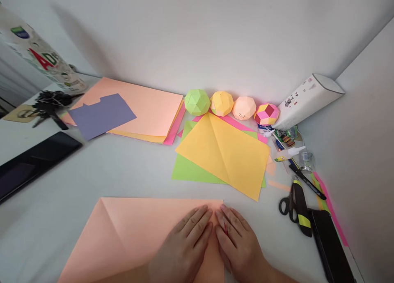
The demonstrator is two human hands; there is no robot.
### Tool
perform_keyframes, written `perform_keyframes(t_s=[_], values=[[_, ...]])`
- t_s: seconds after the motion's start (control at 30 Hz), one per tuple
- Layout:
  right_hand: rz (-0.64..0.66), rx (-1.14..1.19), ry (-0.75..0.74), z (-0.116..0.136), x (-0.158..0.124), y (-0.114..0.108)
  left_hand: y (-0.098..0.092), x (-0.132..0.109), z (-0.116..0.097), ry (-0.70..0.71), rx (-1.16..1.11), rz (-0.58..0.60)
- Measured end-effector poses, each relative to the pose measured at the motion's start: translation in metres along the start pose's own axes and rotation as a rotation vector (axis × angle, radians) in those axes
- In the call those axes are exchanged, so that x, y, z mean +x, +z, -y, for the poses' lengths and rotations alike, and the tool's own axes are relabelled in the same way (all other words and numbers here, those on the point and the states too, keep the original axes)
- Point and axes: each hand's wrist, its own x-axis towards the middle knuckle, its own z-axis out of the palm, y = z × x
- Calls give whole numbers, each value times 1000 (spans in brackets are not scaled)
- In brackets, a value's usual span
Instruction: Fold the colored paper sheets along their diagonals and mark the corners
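Note:
A large peach paper sheet (pixel 135 229) lies on the white desk (pixel 123 168) in front of me, with a diagonal crease near its left corner. My left hand (pixel 184 246) rests flat on the sheet near its top right corner, fingers stretched out and held together. My right hand (pixel 238 242) lies flat right beside it, fingertips touching the sheet's right edge. Neither hand holds anything. A thin red mark shows between my right fingers; what it is I cannot make out.
A creased yellow sheet (pixel 224 151) lies on green paper (pixel 187 170). Peach and purple sheets (pixel 101 114) sit back left. Several paper balls (pixel 197 102) line the wall. Scissors (pixel 294 207), pens, a glue bottle and a black phone (pixel 331 246) crowd the right; keys (pixel 49 102) and a dark tablet (pixel 30 162) lie left.

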Motion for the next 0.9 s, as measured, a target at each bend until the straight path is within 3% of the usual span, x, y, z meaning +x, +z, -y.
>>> perform_keyframes(t_s=[0.23,0.47,0.9], values=[[13,60,45,-3,0,-3,-4,-1,4,13,-16,55],[3,421,168,-22,1,-6,-5,0,3,-4,-43,51],[8,549,308,-30,4,-5,-6,3,0,-38,-74,63]])
